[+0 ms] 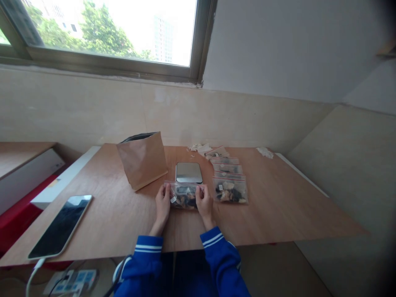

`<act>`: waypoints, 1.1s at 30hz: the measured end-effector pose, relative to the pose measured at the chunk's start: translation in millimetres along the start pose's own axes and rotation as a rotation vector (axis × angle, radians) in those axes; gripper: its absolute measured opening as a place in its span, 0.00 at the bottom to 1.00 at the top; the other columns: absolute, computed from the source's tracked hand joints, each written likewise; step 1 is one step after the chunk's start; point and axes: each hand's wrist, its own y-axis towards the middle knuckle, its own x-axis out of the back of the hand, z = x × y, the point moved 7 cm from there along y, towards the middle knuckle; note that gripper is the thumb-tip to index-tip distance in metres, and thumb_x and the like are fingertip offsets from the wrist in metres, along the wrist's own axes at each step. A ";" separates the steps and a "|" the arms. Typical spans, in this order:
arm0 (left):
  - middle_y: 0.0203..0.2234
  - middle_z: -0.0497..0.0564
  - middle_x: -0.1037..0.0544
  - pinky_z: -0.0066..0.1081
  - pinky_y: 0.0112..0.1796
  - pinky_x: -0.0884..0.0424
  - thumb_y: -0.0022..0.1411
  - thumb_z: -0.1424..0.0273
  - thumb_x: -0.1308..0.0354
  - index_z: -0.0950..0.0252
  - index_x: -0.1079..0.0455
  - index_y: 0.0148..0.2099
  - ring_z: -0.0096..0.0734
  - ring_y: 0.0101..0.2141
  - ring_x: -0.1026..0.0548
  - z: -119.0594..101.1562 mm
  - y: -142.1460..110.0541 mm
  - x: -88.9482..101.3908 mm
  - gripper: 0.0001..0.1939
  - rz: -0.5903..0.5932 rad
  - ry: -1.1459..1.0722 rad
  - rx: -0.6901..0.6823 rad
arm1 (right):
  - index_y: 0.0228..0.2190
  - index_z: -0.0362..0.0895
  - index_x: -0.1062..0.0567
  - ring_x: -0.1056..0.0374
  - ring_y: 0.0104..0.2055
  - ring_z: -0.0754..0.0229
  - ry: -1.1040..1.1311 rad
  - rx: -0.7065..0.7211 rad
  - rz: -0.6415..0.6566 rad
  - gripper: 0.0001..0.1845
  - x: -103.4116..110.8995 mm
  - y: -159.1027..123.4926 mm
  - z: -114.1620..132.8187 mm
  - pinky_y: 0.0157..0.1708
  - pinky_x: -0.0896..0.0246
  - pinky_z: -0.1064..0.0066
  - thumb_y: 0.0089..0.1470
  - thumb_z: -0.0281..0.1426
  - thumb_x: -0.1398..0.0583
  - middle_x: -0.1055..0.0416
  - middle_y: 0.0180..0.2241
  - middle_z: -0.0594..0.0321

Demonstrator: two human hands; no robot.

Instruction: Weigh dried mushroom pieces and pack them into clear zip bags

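Note:
A small clear zip bag with dark and pale pieces inside lies on the wooden table in front of me. My left hand pinches its left edge and my right hand pinches its right edge near the top strip. Just behind the bag sits a small scale with a shiny plate. To the right a filled zip bag lies at the front of a row of several similar bags.
An upright brown paper bag stands left of the scale. A phone on a white cable lies at the table's left front. White scraps rest near the back wall. A power strip lies on the floor.

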 end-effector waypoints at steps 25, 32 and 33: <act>0.22 0.46 0.30 0.29 0.25 0.36 0.62 0.63 0.50 0.63 0.30 0.36 0.30 0.22 0.33 -105.8 -78.5 221.8 0.11 -0.667 0.384 -0.193 | 0.35 0.43 0.29 0.33 0.29 0.60 0.274 -0.043 -0.005 0.18 0.0 -0.2 -7.7 0.29 0.37 0.72 0.60 0.46 0.46 0.29 0.29 0.61; 0.27 0.49 0.27 0.34 0.34 0.32 0.62 0.62 0.52 0.63 0.32 0.36 0.35 0.31 0.28 -61.4 -14.1 103.7 0.12 -0.289 0.231 -0.092 | 0.33 0.44 0.26 0.33 0.27 0.60 0.242 0.013 -0.025 0.18 1.9 1.0 -4.2 0.28 0.39 0.72 0.60 0.45 0.45 0.28 0.28 0.61; 0.32 0.52 0.25 0.35 0.38 0.31 0.61 0.60 0.50 0.63 0.32 0.39 0.38 0.35 0.26 -46.2 -7.6 79.3 0.12 -0.204 0.206 -0.071 | 0.33 0.44 0.26 0.32 0.28 0.60 0.245 0.017 -0.029 0.18 2.1 1.4 -4.4 0.29 0.38 0.71 0.60 0.45 0.45 0.27 0.29 0.61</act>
